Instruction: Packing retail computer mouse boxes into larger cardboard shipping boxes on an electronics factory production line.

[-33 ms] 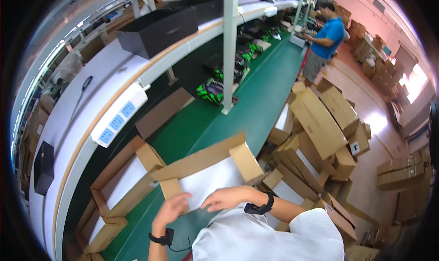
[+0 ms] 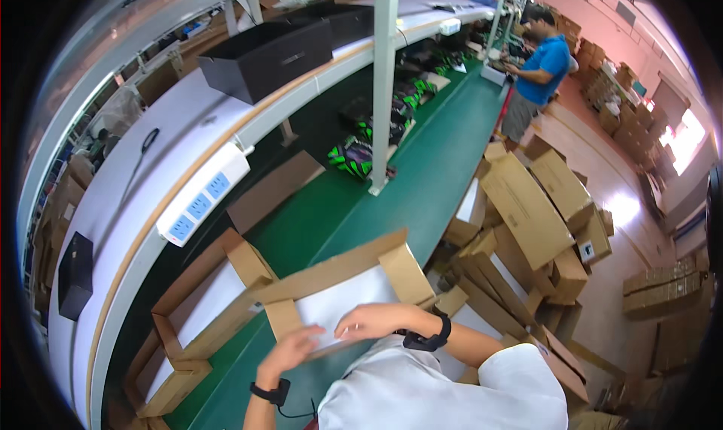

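Observation:
In front of me an open cardboard box (image 2: pixel 416 273) rests on the green work surface, with a smooth white sheet (image 2: pixel 350 291) lying inside it. My left hand (image 2: pixel 292 350) is at the box's near left corner, fingers stretched out over the near edge. My right hand (image 2: pixel 370 321) hangs over the near side of the white sheet, its fingers loosely bent and apart. Nothing shows in either hand. Whether the fingertips touch the sheet, I cannot tell. A black band sits on each wrist.
More open boxes (image 2: pixel 218 330) with white sheets stand at the left. Many brown cartons (image 2: pixel 531 208) are piled at the right. A metal post (image 2: pixel 382 91) rises from the green surface (image 2: pixel 422 170). A white shelf holds a power strip (image 2: pixel 203 196) and a black bin (image 2: pixel 267 57). A person (image 2: pixel 541 68) stands farther along.
My left hand has come slightly down and right, closer to my right hand. The whole view has shifted a little; the box stays in front of me.

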Motion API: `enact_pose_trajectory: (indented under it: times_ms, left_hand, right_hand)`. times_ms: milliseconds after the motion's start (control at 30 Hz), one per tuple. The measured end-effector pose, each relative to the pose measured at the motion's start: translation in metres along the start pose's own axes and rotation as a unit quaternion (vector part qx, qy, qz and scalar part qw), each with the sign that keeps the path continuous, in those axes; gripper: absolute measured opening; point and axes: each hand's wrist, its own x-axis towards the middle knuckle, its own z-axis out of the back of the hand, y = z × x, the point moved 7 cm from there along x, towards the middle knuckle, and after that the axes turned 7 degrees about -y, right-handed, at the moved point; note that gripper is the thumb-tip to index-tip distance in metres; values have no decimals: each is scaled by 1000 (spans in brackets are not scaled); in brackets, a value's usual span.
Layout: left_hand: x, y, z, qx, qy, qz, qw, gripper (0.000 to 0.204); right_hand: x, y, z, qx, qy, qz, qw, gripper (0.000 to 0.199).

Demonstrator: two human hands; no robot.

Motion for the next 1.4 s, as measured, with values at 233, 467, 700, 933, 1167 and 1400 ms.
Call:
enact_pose_trajectory:
  times_ms: [233, 467, 700, 933, 1167, 1400]
  left_hand:
    - [45, 122, -67, 366, 224, -113, 896, 46]
    - [51, 67, -21, 520, 221, -132, 815, 43]
    - [63, 2, 3, 592, 124, -91, 791, 39]
    - [25, 5, -1, 482, -78, -63, 870, 48]
    - [-49, 96, 32, 232, -412, 39, 880, 77]
    - [-141, 217, -7, 97, -464, 187, 860, 68]
  right_hand:
    - [34, -228, 12, -334, 247, -205, 886, 53]
    - [-6, -163, 49, -494, 85, -133, 855, 35]
    - [-89, -131, 101, -319, -146, -104, 931, 19]
    - [-129, -101, 151, -420, -507, -150, 737, 63]
    - [-127, -130, 137, -159, -392, -234, 875, 74]
    - [-62, -132, 149, -91, -349, -67, 930, 74]
